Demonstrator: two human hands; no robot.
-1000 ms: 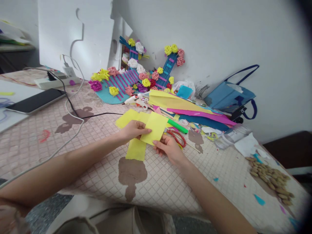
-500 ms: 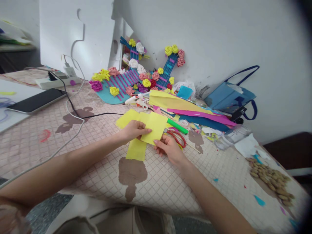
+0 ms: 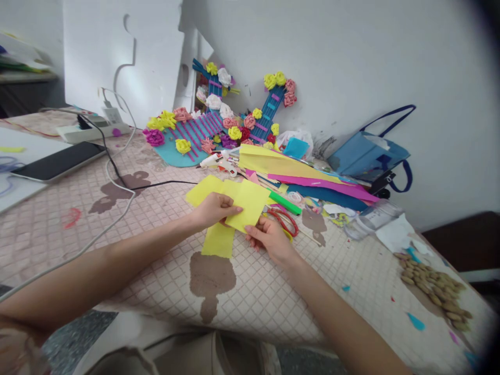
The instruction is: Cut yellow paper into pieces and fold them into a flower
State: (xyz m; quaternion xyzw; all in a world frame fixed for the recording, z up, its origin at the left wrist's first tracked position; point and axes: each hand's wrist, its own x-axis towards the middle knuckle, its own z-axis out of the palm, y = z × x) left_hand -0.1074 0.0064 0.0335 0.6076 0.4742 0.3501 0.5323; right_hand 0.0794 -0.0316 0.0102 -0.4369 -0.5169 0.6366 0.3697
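A yellow paper sheet (image 3: 250, 202) is held over the table between both hands. My left hand (image 3: 213, 208) pinches its left edge with closed fingers. My right hand (image 3: 269, 237) grips its lower right corner, fingers curled. Under it lie another yellow sheet (image 3: 203, 188) and a yellow strip (image 3: 219, 240) on the checked tablecloth (image 3: 253, 291). Red-handled scissors (image 3: 283, 219) lie just right of my right hand, beside a green marker (image 3: 285, 202).
Behind the hands are stacked coloured paper sheets (image 3: 297, 174), a glue gun (image 3: 216, 160) and blue craft pieces with paper flowers (image 3: 195, 133). A tablet (image 3: 58, 161), a power strip (image 3: 91, 130) and cables (image 3: 117, 177) sit left. A blue bag (image 3: 369, 153) and scattered seeds (image 3: 433, 289) are right.
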